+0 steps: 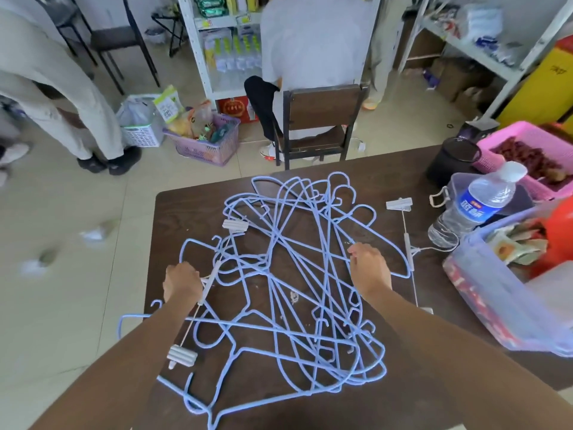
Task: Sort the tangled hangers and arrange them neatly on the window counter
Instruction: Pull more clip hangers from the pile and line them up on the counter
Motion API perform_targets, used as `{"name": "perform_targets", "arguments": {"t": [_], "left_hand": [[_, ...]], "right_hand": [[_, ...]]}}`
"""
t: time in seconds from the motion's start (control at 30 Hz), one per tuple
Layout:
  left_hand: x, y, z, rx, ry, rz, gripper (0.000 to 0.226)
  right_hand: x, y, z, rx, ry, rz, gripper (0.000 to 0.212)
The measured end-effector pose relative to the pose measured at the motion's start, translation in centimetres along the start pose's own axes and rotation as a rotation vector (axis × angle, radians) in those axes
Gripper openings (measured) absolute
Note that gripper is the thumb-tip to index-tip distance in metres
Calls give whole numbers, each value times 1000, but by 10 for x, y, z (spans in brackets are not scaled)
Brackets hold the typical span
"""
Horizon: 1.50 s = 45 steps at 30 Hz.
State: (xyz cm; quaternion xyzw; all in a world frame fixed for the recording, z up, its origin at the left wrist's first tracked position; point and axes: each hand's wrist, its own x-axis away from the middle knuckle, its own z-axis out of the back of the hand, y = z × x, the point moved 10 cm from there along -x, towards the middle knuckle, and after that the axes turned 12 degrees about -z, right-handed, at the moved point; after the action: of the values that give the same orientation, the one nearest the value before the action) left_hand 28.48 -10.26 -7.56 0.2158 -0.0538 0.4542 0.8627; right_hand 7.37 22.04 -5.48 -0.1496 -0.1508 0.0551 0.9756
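Note:
A tangled pile of light-blue wire hangers [288, 274] lies spread over the dark wooden table [192, 203]. A white clip hanger [207, 283] runs through the pile's left side, with clips at both ends. My left hand [181, 282] grips that clip hanger's middle bar at the pile's left edge. My right hand [369, 268] has its fingers curled around blue wires at the pile's right side. A second white clip hanger [406, 243] lies apart on the right of the table.
On the table's right stand a water bottle [474, 209], a dark cup [452, 162], a pink basket [527, 150] and a clear bin [483, 280]. Behind the table a person sits on a chair [319, 119]. Another person stands at the left, beside floor baskets [207, 141].

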Motion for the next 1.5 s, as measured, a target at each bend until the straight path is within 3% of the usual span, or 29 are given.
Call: {"name": "perform_targets", "arguments": {"t": [0.17, 0.33, 0.43, 0.6, 0.73, 0.93, 1.13, 1.33, 1.5], "left_hand": [[0, -7, 9, 72, 53, 10, 30], [9, -19, 4, -169, -31, 13, 66], [4, -25, -3, -107, -55, 23, 53], [-4, -22, 19, 147, 103, 0, 27], [0, 19, 38, 371, 117, -94, 20], [41, 139, 50, 324, 187, -557, 20], [54, 199, 34, 399, 227, -575, 22], [87, 242, -52, 289, -55, -695, 21], [67, 220, -47, 165, 78, -643, 26]], "right_hand": [[5, -13, -5, -29, -11, 25, 32], [9, -22, -4, -16, -10, 62, 32], [10, -15, -4, 5, -19, 47, 32], [12, -5, -3, 15, -19, 29, 30], [16, -22, 1, -44, 3, 61, 31], [17, -32, 8, -60, 15, 84, 30], [12, -9, 27, -97, 65, 29, 30], [7, 56, 35, -117, 73, -134, 33], [2, 106, 46, -148, 118, -280, 30]]}}
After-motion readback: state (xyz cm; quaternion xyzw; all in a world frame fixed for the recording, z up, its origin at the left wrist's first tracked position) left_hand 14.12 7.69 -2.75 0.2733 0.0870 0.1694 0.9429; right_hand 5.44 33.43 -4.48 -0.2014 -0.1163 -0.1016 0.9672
